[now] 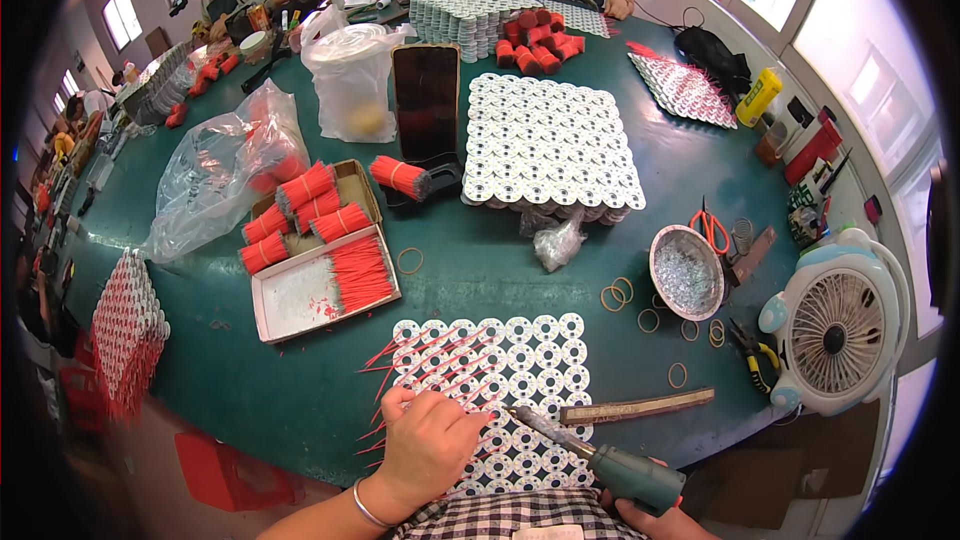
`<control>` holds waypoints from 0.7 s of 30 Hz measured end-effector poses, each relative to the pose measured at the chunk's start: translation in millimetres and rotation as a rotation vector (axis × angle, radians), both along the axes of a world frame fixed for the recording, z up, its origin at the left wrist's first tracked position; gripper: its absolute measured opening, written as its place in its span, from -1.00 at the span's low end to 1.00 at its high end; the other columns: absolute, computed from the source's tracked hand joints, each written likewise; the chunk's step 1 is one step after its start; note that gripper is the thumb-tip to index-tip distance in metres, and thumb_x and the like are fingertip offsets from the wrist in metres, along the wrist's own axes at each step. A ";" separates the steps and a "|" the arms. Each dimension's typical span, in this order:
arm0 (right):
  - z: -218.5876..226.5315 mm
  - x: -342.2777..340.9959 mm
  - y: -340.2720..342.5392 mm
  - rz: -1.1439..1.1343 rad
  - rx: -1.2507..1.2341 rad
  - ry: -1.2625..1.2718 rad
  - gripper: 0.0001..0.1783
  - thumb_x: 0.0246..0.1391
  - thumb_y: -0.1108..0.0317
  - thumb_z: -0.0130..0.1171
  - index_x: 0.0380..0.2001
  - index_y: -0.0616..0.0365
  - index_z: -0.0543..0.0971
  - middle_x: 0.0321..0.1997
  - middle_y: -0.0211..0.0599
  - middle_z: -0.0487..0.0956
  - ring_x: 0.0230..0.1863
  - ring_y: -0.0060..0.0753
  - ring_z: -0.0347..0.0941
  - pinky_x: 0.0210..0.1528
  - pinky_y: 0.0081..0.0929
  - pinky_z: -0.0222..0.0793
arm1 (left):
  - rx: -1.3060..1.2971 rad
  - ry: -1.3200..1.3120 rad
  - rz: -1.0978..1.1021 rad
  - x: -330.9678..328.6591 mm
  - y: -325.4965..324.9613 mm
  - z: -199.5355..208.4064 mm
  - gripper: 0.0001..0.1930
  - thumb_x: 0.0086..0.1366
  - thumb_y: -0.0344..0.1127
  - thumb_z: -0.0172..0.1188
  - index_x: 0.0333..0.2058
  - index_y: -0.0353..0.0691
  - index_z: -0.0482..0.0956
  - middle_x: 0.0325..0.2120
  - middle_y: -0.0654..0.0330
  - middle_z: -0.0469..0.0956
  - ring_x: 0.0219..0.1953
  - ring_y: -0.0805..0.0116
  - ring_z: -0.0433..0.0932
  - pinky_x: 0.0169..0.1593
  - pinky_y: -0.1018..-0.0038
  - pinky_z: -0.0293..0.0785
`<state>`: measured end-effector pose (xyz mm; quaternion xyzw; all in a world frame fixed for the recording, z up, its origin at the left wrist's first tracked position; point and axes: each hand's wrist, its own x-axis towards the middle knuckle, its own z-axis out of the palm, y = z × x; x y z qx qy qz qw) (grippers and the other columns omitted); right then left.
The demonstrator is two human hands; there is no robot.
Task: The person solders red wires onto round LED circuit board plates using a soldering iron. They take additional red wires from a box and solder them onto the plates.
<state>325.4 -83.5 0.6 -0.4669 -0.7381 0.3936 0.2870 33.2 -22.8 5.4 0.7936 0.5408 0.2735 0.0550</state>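
Observation:
A panel of white round circuit boards (545, 355) lies on the green table in front of me. Thin red wires (440, 348) stick out from its left half, while the right half shows bare rings. My left hand (428, 440) rests over the lower left of the panel, its fingers pinched at a red wire; the fingertips partly hide it. My right hand (650, 518) grips the green handle of a soldering iron (630, 475) at the lower edge. The iron's tip points left, close to my left fingertips, above the boards.
A shallow box (290, 290) holds red wires and bundles. Behind stand a phone (426, 100) and a stack of board panels (550, 140). Rightward are a metal bowl (687, 272), a flat bar (640, 406), pliers (752, 355) and a fan (835, 330). Two people work across the table.

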 end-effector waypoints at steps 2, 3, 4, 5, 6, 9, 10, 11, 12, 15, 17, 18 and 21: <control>8.3 -11.3 2.4 -0.141 -0.111 0.168 -0.57 -0.17 0.44 0.27 -0.17 0.31 0.42 -0.22 -0.13 0.54 -0.22 -0.29 0.48 -0.10 -0.41 0.31 | -0.001 -0.003 0.000 -0.5 -0.6 -1.1 -0.83 -0.17 -0.39 0.26 -0.50 0.01 0.59 -0.63 0.45 0.37 -0.44 0.47 0.35 -0.17 0.30 0.05; 7.9 -12.6 3.6 -0.139 -0.112 0.165 -0.57 -0.17 0.44 0.27 -0.17 0.31 0.42 -0.22 -0.13 0.54 -0.22 -0.29 0.48 -0.10 -0.41 0.31 | 0.002 -0.008 0.000 -0.8 -0.7 -1.6 -0.83 -0.17 -0.39 0.26 -0.50 0.00 0.59 -0.63 0.45 0.37 -0.44 0.47 0.35 -0.17 0.30 0.05; 6.4 -13.4 5.1 -0.088 -0.027 0.105 -0.57 -0.19 0.46 0.27 -0.18 0.31 0.42 -0.22 -0.12 0.54 -0.21 -0.28 0.48 -0.10 -0.40 0.31 | 0.005 -0.013 -0.001 -0.9 -0.7 -2.2 -0.83 -0.17 -0.39 0.26 -0.50 -0.01 0.58 -0.62 0.46 0.37 -0.43 0.47 0.35 -0.17 0.30 0.05; 6.6 -15.6 6.8 -0.032 0.058 0.043 -0.56 -0.20 0.49 0.28 -0.18 0.32 0.42 -0.22 -0.12 0.54 -0.20 -0.28 0.48 -0.10 -0.39 0.32 | 0.004 -0.018 0.006 -2.6 -1.2 -2.0 -0.83 -0.17 -0.39 0.26 -0.50 -0.01 0.58 -0.62 0.46 0.37 -0.43 0.47 0.35 -0.17 0.30 0.05; 7.6 -16.9 6.2 -0.032 0.058 0.037 -0.56 -0.20 0.49 0.28 -0.18 0.32 0.42 -0.22 -0.12 0.54 -0.20 -0.28 0.48 -0.10 -0.39 0.32 | 0.004 -0.029 0.000 -2.6 -0.7 -1.5 -0.83 -0.17 -0.39 0.26 -0.50 -0.01 0.58 -0.62 0.45 0.37 -0.43 0.47 0.35 -0.18 0.30 0.05; 9.6 -19.3 5.1 -0.130 -0.053 0.132 -0.55 -0.21 0.47 0.28 -0.18 0.32 0.42 -0.23 -0.13 0.54 -0.21 -0.27 0.48 -0.12 -0.38 0.33 | 0.007 -0.048 -0.009 -2.4 0.6 -1.5 -0.83 -0.17 -0.39 0.26 -0.50 -0.02 0.58 -0.62 0.45 0.36 -0.44 0.46 0.35 -0.19 0.30 0.05; 9.7 -19.6 5.5 -0.120 -0.022 0.101 -0.56 -0.21 0.47 0.29 -0.19 0.32 0.42 -0.23 -0.12 0.54 -0.22 -0.27 0.48 -0.12 -0.38 0.33 | 0.011 -0.052 -0.012 -2.6 0.6 -1.4 -0.83 -0.17 -0.39 0.26 -0.49 -0.02 0.58 -0.63 0.44 0.35 -0.44 0.46 0.35 -0.19 0.30 0.05; 9.9 -19.9 5.7 -0.110 0.009 0.071 -0.56 -0.22 0.46 0.30 -0.19 0.32 0.43 -0.24 -0.12 0.54 -0.22 -0.26 0.48 -0.12 -0.37 0.34 | 0.012 -0.053 -0.011 -2.9 0.6 -1.5 -0.83 -0.17 -0.39 0.26 -0.49 -0.02 0.58 -0.63 0.44 0.35 -0.44 0.46 0.35 -0.19 0.30 0.05; 10.5 -20.7 6.9 -0.109 0.010 0.071 -0.56 -0.22 0.46 0.30 -0.19 0.32 0.43 -0.24 -0.12 0.54 -0.22 -0.26 0.48 -0.12 -0.37 0.34 | 0.011 -0.057 -0.014 -3.2 0.5 -1.8 -0.83 -0.17 -0.39 0.26 -0.49 -0.02 0.58 -0.63 0.44 0.34 -0.44 0.46 0.35 -0.20 0.30 0.05; 13.5 -25.3 8.4 -0.044 0.090 0.040 -0.57 -0.23 0.44 0.31 -0.22 0.31 0.45 -0.24 -0.11 0.54 -0.22 -0.25 0.48 -0.11 -0.37 0.33 | 0.010 -0.059 -0.015 -3.9 0.0 -2.7 -0.82 -0.18 -0.40 0.26 -0.49 -0.02 0.58 -0.63 0.44 0.34 -0.44 0.46 0.35 -0.20 0.31 0.05; 13.3 -27.7 5.4 -0.154 -0.035 0.132 -0.59 -0.21 0.44 0.30 -0.22 0.29 0.45 -0.25 -0.12 0.54 -0.22 -0.27 0.48 -0.11 -0.38 0.33 | 0.008 -0.056 -0.014 -4.3 -0.6 -3.4 -0.81 -0.18 -0.40 0.26 -0.48 -0.02 0.58 -0.63 0.44 0.34 -0.44 0.46 0.35 -0.20 0.31 0.05; 12.3 -24.9 5.0 -0.155 -0.032 0.131 -0.59 -0.21 0.44 0.30 -0.22 0.29 0.45 -0.25 -0.12 0.54 -0.22 -0.27 0.48 -0.11 -0.38 0.33 | 0.008 -0.056 -0.016 -4.1 -0.4 -3.1 -0.81 -0.18 -0.40 0.26 -0.48 -0.02 0.58 -0.63 0.44 0.34 -0.45 0.46 0.35 -0.20 0.31 0.05; 1.3 -13.0 2.8 0.028 0.218 -0.089 -0.56 -0.15 0.43 0.26 -0.15 0.29 0.42 -0.26 -0.16 0.54 -0.23 -0.32 0.47 -0.12 -0.43 0.33 | 0.010 -0.050 -0.021 -3.2 0.0 -2.4 -0.81 -0.17 -0.40 0.26 -0.48 -0.01 0.58 -0.62 0.45 0.35 -0.45 0.46 0.35 -0.20 0.31 0.06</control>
